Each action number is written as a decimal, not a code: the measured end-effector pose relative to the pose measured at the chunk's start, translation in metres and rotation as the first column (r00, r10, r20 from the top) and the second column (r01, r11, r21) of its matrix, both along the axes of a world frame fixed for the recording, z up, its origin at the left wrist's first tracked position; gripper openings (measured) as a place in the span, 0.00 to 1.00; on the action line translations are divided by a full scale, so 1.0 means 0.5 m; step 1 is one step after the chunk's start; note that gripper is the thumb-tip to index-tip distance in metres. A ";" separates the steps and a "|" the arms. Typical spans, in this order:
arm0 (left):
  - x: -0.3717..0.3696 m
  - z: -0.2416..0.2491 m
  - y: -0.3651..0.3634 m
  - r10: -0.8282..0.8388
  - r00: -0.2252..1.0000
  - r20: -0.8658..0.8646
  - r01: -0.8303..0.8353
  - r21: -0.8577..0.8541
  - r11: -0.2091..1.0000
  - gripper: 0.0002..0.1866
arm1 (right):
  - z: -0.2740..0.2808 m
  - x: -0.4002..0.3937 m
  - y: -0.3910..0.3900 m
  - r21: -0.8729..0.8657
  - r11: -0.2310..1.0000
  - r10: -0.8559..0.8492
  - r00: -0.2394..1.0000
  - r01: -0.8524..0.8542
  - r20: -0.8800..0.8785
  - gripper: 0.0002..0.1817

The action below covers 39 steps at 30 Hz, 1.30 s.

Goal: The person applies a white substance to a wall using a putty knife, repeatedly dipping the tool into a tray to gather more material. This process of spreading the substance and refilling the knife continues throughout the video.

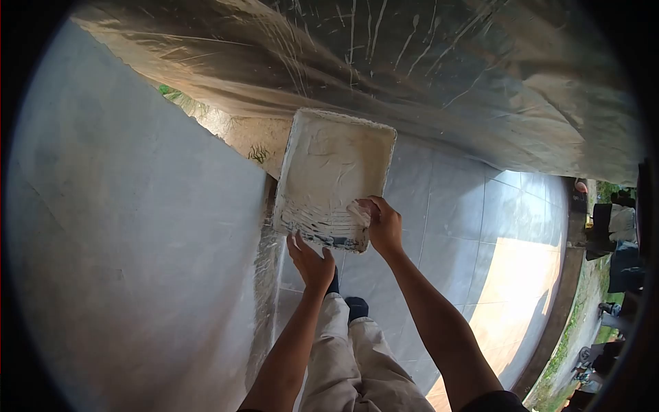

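Observation:
A paint tray (334,168) coated in off-white paint is tilted in front of me. Dark streaks show through its ribbed near end. My left hand (313,266) is at the near left corner, fingers on the rim and thumb apart from them. At the near right side, my right hand (386,224) pinches a crumpled, pale, paint-smeared piece (358,211) against the tray's inner edge. What this piece is made of, I cannot tell.
A pale grey wall or panel (144,213) rises at the left. Paint-splattered plastic sheeting (439,62) hangs across the top. Grey floor tiles (439,233) extend to the right, partly sunlit. Beyond the floor's edge are dark objects and grass (566,364). My feet (357,308) are below the tray.

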<state>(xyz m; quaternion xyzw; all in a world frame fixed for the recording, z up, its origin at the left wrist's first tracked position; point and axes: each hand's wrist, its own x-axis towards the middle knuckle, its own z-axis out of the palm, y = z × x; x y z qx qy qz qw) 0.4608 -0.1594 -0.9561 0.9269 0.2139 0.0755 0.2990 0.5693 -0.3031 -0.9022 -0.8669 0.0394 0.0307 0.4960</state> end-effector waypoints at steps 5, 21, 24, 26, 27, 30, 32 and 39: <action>-0.001 -0.124 0.007 0.451 0.763 -0.462 -0.567 -0.814 0.126 0.44 | -0.047 0.051 0.028 -0.013 0.977 0.213 0.967 -0.213 0.142 0.15; 0.038 -0.032 0.007 0.283 0.811 -0.513 -0.393 -0.835 -0.385 0.48 | -0.128 0.166 0.138 -0.062 0.858 0.507 0.820 -0.510 0.265 0.25; 0.037 -0.035 0.007 0.283 0.808 -0.517 -0.398 -0.833 -0.385 0.48 | -0.131 0.175 0.148 -0.137 0.827 0.562 0.791 -0.546 0.242 0.26; 0.034 -0.036 0.008 0.286 0.818 -0.499 -0.383 -0.844 -0.376 0.47 | -0.132 0.177 0.150 -0.196 0.834 0.550 0.805 -0.516 0.221 0.28; 0.032 -0.038 0.008 0.290 0.816 -0.500 -0.382 -0.843 -0.378 0.47 | -0.132 0.174 0.150 -0.195 0.832 0.554 0.803 -0.520 0.220 0.28; 0.031 -0.048 0.007 0.311 0.800 -0.513 -0.385 -0.836 -0.390 0.46 | -0.138 0.160 0.144 -0.172 0.851 0.523 0.831 -0.496 0.191 0.27; 0.029 -0.050 0.008 0.335 0.802 -0.494 -0.374 -0.854 -0.363 0.45 | -0.148 0.146 0.143 -0.107 0.901 0.434 0.871 -0.421 0.232 0.26; 0.021 -0.050 0.023 0.347 0.815 -0.465 -0.369 -0.877 -0.307 0.42 | -0.174 0.067 0.120 -0.050 0.904 0.426 0.880 -0.426 0.211 0.25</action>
